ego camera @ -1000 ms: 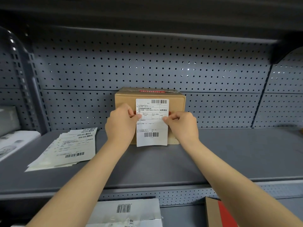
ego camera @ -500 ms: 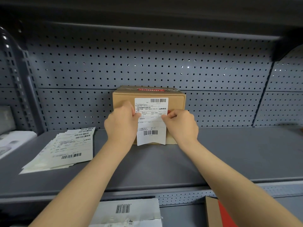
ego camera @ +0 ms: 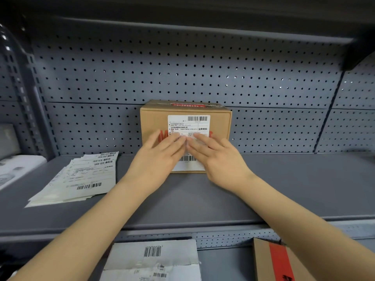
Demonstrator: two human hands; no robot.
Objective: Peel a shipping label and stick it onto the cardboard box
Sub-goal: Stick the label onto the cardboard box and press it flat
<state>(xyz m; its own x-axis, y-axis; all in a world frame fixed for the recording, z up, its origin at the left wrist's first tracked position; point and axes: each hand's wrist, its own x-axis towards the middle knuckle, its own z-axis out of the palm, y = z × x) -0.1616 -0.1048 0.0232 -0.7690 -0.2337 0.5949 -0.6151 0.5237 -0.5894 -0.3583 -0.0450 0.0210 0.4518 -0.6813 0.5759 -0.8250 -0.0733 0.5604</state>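
Note:
A brown cardboard box (ego camera: 153, 120) stands on the grey shelf against the pegboard, with red tape on its top. A white shipping label (ego camera: 188, 123) with barcodes lies flat on the box's front face. My left hand (ego camera: 157, 157) and my right hand (ego camera: 220, 157) both lie flat on the label's middle, fingers stretched and fingertips nearly meeting. They cover the label's centre; its top and bottom barcode show. Neither hand holds anything.
A fanned stack of label sheets (ego camera: 81, 177) lies on the shelf (ego camera: 284, 183) to the left. White packages (ego camera: 16, 169) sit at the far left. Below the shelf are a white parcel (ego camera: 156, 260) and a brown box with red tape (ego camera: 272, 262).
Before, both hands pinched the label's side edges and held it in front of the box. Now the fingers have let go and lie flat on the label, which sits against the box face.

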